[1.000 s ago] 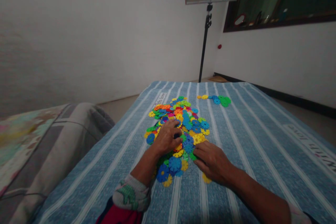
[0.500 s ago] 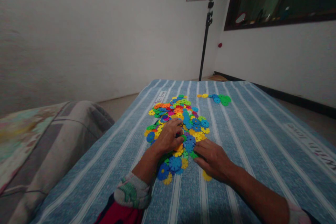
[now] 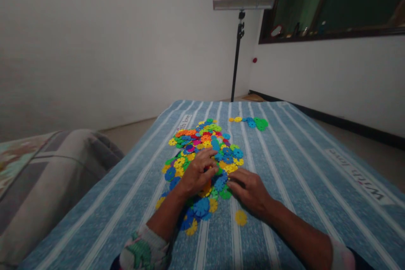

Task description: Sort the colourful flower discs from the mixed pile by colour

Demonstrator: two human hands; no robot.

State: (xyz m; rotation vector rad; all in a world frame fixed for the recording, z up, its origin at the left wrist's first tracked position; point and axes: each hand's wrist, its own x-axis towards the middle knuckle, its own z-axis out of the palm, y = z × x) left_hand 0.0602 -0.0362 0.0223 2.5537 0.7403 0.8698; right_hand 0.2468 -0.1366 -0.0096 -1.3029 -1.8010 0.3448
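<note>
A heap of flat, flower-shaped plastic discs (image 3: 202, 147) in many colours lies on a blue striped cloth (image 3: 284, 164). My left hand (image 3: 196, 172) rests on the near part of the heap, fingers curled over the discs. My right hand (image 3: 248, 189) lies at the heap's right edge with its fingers bent and pressed onto a piece; what they hold is hidden. A single yellow disc (image 3: 240, 217) lies apart on the cloth, just beside my right wrist. Blue and yellow discs (image 3: 196, 213) show under my left forearm.
A short row of joined yellow, blue and green discs (image 3: 253, 122) lies farther back. A folded grey blanket (image 3: 53, 185) sits at the left. A light bar on a black stand (image 3: 236, 46) rises behind the cloth, below a dark window (image 3: 332, 4).
Both hands have drawn closer together over the near edge of the heap. The view has shifted right, so everything sits further left. The lone yellow disc near my right wrist is now uncovered.
</note>
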